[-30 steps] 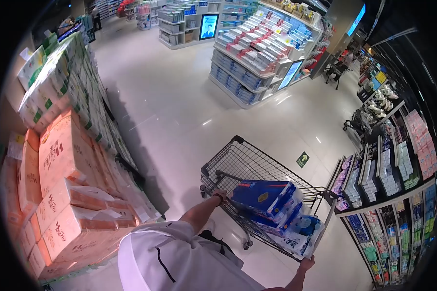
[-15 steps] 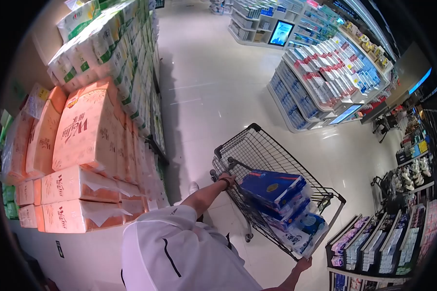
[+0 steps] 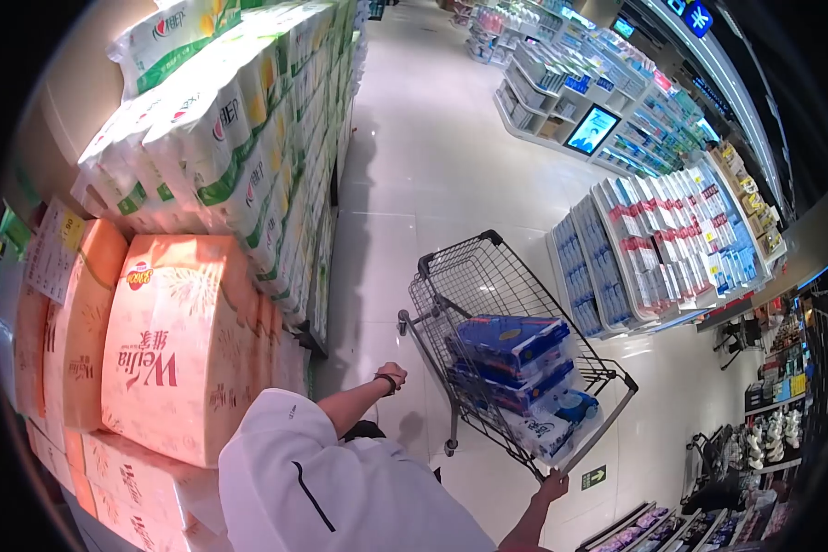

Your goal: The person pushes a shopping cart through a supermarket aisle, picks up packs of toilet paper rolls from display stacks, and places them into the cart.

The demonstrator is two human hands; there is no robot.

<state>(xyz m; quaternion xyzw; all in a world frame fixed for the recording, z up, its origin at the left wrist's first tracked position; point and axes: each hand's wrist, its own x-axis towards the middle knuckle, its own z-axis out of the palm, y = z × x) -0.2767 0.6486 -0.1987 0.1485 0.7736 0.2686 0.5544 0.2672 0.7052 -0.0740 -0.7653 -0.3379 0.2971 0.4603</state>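
Observation:
A black wire shopping cart (image 3: 474,276) stands at a slant in front of me. In its near part lie stacked blue packs (image 3: 511,350) and a white-and-blue pack (image 3: 552,428). My right hand (image 3: 552,485) is closed round the lower end of the cart's handle bar (image 3: 607,428). My left hand (image 3: 392,375), with a dark band at the wrist, hangs over the floor left of the cart, apart from it. Its fingers look curled in, and nothing shows in them.
Orange tissue packs (image 3: 170,340) and tall stacks of white-green rolls (image 3: 239,138) line the left. A shelf of boxed goods (image 3: 653,248) stands right of the cart, a screen (image 3: 592,130) behind it. Low racks (image 3: 653,529) are at the lower right.
My left hand has let go of the cart's side and moved left. The view has turned left, bringing the orange packs and rolls closer. My right hand stays on the handle.

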